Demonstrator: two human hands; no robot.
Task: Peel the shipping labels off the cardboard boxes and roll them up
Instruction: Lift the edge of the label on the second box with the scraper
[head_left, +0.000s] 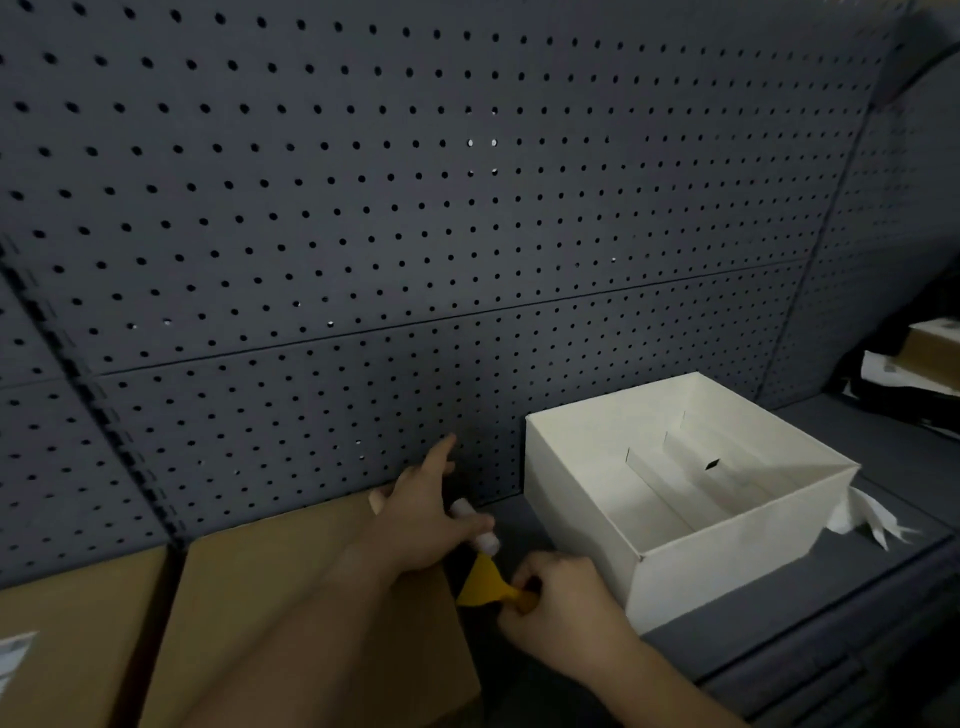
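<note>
My left hand (423, 519) holds a small white rolled-up label (475, 527) between thumb and fingers, index finger pointing up at the pegboard. It hovers at the right edge of a brown cardboard box (291, 613). My right hand (556, 603) grips the handle of a yellow plastic scraper (483, 584), whose blade points up toward the roll. A second cardboard box (67, 634) at the far left carries a white shipping label (15, 657) at the frame's edge.
An open white box (576, 509) with inner dividers stands on the dark shelf (779, 639) to the right. Crumpled white paper (862, 519) lies beside it. A dark pegboard wall (415, 208) rises behind. More boxes (930, 353) sit far right.
</note>
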